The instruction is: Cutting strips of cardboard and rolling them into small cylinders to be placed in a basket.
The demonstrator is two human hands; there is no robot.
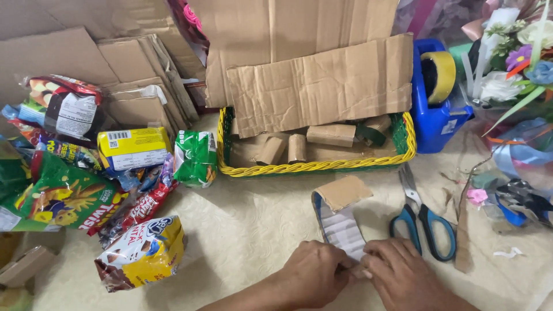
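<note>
**A:** At the near edge of the table (253, 230), what are the two hands doing?

**B:** The left hand (315, 272) and the right hand (403, 275) meet over the near end of a cardboard strip (341, 216). Each grip is closed on that end, fingertips pinching it where they touch one another. The strip runs away from the grip, curling up, its far end folded over.

**A:** Why hold it so?

**B:** I judge it is being pressed flat against the table so the end can be rolled or folded tightly; both hands share the one small spot.

**A:** And the pose?

**B:** Both forearms come in from below, knuckles up, palms down, wrists low.

**A:** What lies around the grip?

**B:** Just right of it, scissors with blue handles (419, 216), blades pointing away. Beyond the grip, a yellow-rimmed green basket (315, 167) holding small cardboard rolls (297, 147), with a creased cardboard sheet (322, 83) leaning over it. Beyond and right, a blue tape dispenser (433, 115). Left of the grip, snack packets (141, 253) lie in a loose heap, within reach.
</note>
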